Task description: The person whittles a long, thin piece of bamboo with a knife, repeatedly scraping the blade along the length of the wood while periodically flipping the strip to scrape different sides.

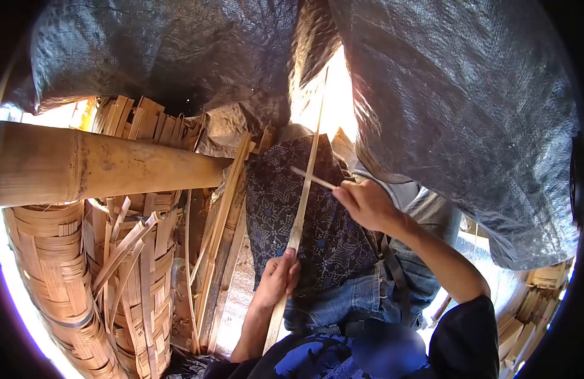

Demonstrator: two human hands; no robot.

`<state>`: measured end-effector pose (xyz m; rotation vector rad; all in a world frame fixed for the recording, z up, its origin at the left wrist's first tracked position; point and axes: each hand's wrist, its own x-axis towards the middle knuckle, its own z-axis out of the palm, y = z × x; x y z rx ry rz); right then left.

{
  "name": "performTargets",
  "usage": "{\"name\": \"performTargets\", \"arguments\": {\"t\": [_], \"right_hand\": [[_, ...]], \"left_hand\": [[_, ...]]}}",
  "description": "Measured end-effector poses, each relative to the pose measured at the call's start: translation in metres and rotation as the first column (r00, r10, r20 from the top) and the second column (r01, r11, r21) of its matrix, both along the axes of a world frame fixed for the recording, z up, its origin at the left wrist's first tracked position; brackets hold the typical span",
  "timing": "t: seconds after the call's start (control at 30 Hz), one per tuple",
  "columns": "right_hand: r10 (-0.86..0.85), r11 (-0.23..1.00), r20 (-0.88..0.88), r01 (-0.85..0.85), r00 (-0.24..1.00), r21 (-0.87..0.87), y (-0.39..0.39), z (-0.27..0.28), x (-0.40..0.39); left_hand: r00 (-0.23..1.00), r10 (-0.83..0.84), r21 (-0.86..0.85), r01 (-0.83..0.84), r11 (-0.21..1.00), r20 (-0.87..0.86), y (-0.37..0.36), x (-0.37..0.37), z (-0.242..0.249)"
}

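Observation:
A long, thin bamboo strip [303, 201] runs lengthwise over a dark patterned cloth [270, 189] on the person's lap. My left hand [279, 276] is closed around the lower part of the strip, thumb on top. My right hand [368, 203] grips a slim stick-like tool [321, 182] between thumb and fingers. That tool crosses the strip above my left hand; whether its edge touches the strip cannot be made out.
A thick bamboo pole [115, 161] juts in from the left. Woven bamboo baskets [52, 259] stand below it, with loose slats [226, 208] leaning beside them. Dark plastic sheeting [456, 95] hangs overhead and on the right.

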<state>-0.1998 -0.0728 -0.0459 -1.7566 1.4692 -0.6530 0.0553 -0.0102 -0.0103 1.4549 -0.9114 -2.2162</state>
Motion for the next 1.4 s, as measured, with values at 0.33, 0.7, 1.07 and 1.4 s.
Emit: {"name": "performTargets", "arguments": {"t": [0.33, 0.7, 1.07, 1.4], "right_hand": [[-0.006, 0.994, -0.324, 0.041, 0.946, 0.102, -0.046, -0.028, 0.018], [0.084, 0.996, -0.038, -0.084, 0.996, 0.021, 0.002, 0.014, 0.019], [0.037, 0.997, -0.388, -0.058, 0.921, -0.042, 0.021, -0.003, 0.014], [-0.033, 0.98, -0.273, -0.023, 0.961, -0.2, -0.026, -0.019, -0.003]], "left_hand": [[0.853, 0.42, 0.496, -0.232, 0.837, -0.31, 0.006, 0.002, -0.001], [0.998, 0.055, 0.076, -0.054, 0.996, -0.014, -0.002, -0.014, 0.003], [0.969, -0.047, -0.072, 0.066, 0.995, 0.242, 0.002, -0.027, 0.009], [0.977, -0.032, -0.028, 0.039, 0.999, 0.213, 0.001, -0.026, 0.014]]}}
